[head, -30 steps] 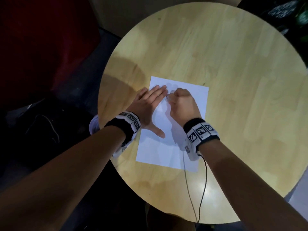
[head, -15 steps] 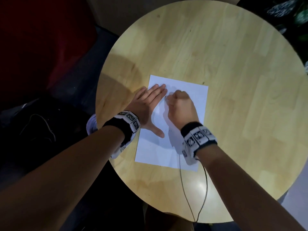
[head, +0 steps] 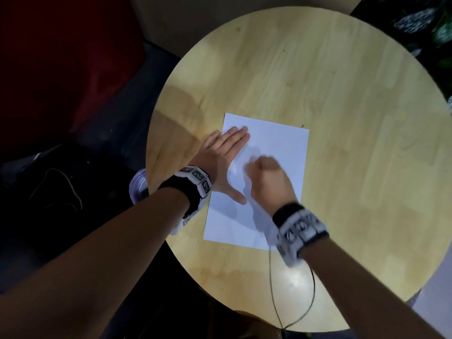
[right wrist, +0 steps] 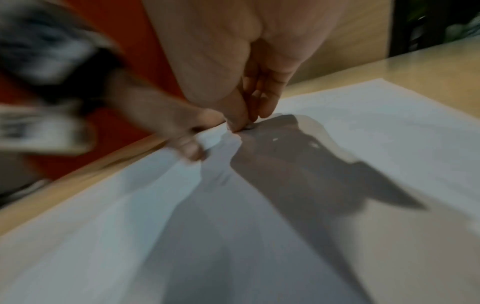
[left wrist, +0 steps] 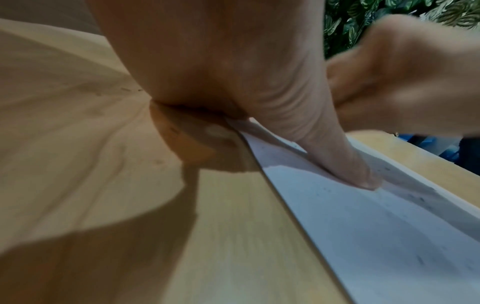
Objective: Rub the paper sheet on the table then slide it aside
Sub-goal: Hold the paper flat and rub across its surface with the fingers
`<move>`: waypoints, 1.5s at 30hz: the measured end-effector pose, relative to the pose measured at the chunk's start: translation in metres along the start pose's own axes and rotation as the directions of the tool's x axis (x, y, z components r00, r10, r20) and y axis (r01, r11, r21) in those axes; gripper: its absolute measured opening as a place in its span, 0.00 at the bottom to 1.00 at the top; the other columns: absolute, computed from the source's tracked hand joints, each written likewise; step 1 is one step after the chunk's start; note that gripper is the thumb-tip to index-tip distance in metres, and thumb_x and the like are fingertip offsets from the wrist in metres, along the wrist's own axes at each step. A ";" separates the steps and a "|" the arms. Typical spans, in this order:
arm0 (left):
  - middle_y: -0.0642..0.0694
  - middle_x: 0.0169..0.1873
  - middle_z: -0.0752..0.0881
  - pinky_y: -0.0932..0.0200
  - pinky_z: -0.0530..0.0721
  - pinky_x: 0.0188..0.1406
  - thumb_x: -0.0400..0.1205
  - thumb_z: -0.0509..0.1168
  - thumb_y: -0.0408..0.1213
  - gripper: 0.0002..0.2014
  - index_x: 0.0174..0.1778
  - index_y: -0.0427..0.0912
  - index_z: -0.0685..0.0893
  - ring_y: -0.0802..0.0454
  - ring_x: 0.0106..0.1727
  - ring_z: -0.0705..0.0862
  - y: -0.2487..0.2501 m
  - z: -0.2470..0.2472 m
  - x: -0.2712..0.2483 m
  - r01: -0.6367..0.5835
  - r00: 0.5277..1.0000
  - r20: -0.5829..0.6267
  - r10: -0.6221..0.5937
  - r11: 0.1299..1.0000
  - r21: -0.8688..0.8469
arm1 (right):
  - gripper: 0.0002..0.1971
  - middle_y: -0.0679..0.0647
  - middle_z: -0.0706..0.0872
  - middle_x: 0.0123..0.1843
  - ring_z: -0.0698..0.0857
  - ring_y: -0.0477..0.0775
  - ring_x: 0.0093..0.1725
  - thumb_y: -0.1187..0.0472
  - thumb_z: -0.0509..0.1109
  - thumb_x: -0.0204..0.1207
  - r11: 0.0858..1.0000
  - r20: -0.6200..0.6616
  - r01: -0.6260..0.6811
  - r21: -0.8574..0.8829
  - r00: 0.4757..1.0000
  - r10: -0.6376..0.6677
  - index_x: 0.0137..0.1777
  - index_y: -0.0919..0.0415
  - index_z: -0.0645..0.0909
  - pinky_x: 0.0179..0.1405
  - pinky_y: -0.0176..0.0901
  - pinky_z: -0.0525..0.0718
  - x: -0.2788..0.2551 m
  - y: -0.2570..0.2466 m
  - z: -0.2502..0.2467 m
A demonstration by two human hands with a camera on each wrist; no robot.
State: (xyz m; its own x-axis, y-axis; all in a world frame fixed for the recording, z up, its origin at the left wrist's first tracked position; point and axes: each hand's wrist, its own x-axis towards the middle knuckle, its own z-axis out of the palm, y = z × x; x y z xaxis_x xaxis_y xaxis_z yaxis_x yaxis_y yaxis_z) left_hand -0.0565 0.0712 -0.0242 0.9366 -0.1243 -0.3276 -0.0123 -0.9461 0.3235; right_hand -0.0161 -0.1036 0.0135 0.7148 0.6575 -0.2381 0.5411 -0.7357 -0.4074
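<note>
A white paper sheet lies on the round wooden table. My left hand lies flat with straight fingers on the sheet's left edge, thumb spread onto the paper. In the left wrist view the thumb presses the paper sheet. My right hand, blurred by motion, is curled over the middle of the sheet. In the right wrist view its fingertips pinch a small grey piece against the paper sheet.
A thin cable hangs from my right wristband across the table's near edge. A pale round object shows below the table's left rim. Dark floor and a red surface lie left; foliage is at the far right.
My right hand has slid toward me along the sheet and is now blurred. The left hand and the paper have stayed in place.
</note>
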 end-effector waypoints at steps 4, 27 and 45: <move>0.50 0.91 0.46 0.52 0.30 0.84 0.50 0.67 0.88 0.79 0.91 0.45 0.48 0.52 0.91 0.44 0.001 -0.002 0.000 -0.005 1.000 -0.013 0.005 1.000 0.012 | 0.07 0.58 0.81 0.47 0.79 0.60 0.47 0.69 0.64 0.73 0.990 0.135 0.142 0.011 0.981 -0.142 0.47 0.63 0.84 0.40 0.43 0.79 -0.031 0.000 0.000; 0.52 0.91 0.43 0.50 0.32 0.85 0.50 0.68 0.87 0.79 0.91 0.46 0.44 0.53 0.90 0.40 -0.001 0.001 0.001 0.006 1.000 0.004 -0.006 1.000 0.003 | 0.10 0.61 0.80 0.48 0.78 0.62 0.47 0.72 0.66 0.71 0.996 0.086 0.049 -0.078 0.995 -0.042 0.50 0.66 0.83 0.40 0.42 0.73 -0.012 0.001 0.001; 0.42 0.88 0.63 0.47 0.62 0.83 0.85 0.56 0.70 0.44 0.85 0.35 0.68 0.44 0.79 0.75 0.050 0.069 -0.163 0.104 0.956 -0.246 -0.159 0.969 -0.223 | 0.08 0.58 0.87 0.61 0.81 0.64 0.68 0.74 0.67 0.78 0.959 -0.095 0.091 0.267 0.993 -0.068 0.46 0.66 0.87 0.73 0.50 0.63 -0.064 0.043 0.009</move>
State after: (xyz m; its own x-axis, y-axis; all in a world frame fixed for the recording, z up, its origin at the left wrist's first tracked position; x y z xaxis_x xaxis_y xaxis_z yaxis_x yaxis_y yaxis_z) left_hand -0.2340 0.0240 -0.0155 0.9836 0.1055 -0.1465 0.1637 -0.8635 0.4771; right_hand -0.0429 -0.1762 0.0030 0.7154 0.6874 -0.1255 0.4657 -0.6029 -0.6477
